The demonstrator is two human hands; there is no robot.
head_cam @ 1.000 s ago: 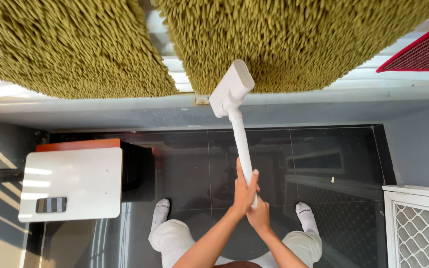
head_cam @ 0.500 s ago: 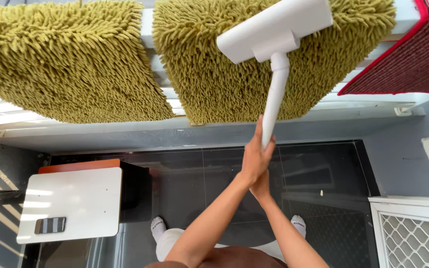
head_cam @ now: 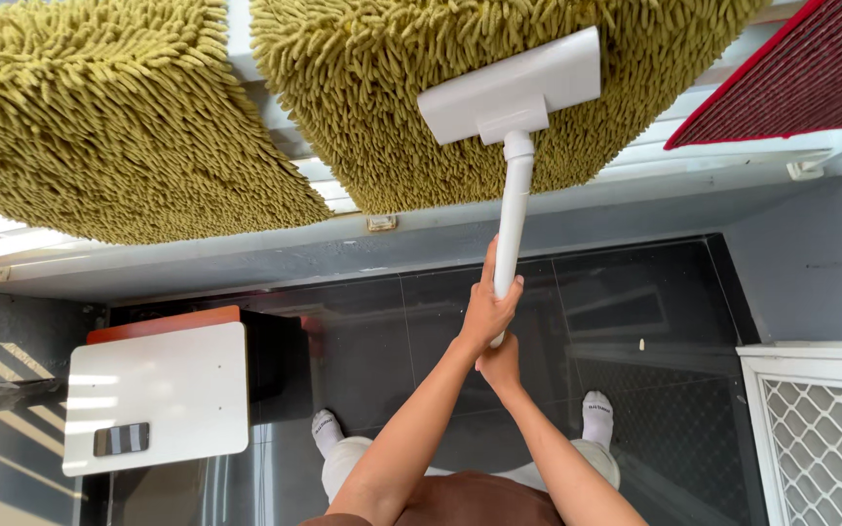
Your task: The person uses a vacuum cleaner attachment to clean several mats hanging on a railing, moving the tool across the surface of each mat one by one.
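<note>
- A phone (head_cam: 121,439), a small dark rectangle whose screen shows pale stripes, lies at eight o'clock on the white tabletop (head_cam: 163,390).

White vacuum wand (head_cam: 512,219) w/ flat head (head_cam: 511,86) – pressed on shaggy olive mat (head_cam: 460,88), tube upright.

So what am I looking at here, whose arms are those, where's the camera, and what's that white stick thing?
The camera sits on a person's head and looks down, so the arms are that person's own. The left hand and right hand both grip a white tube. It ends in a flat white vacuum head pressed on a shaggy green mat hung over a railing. A second green mat and a red mat hang beside it. Below are the dark floor, the socked feet, and a white table with a phone.
</note>
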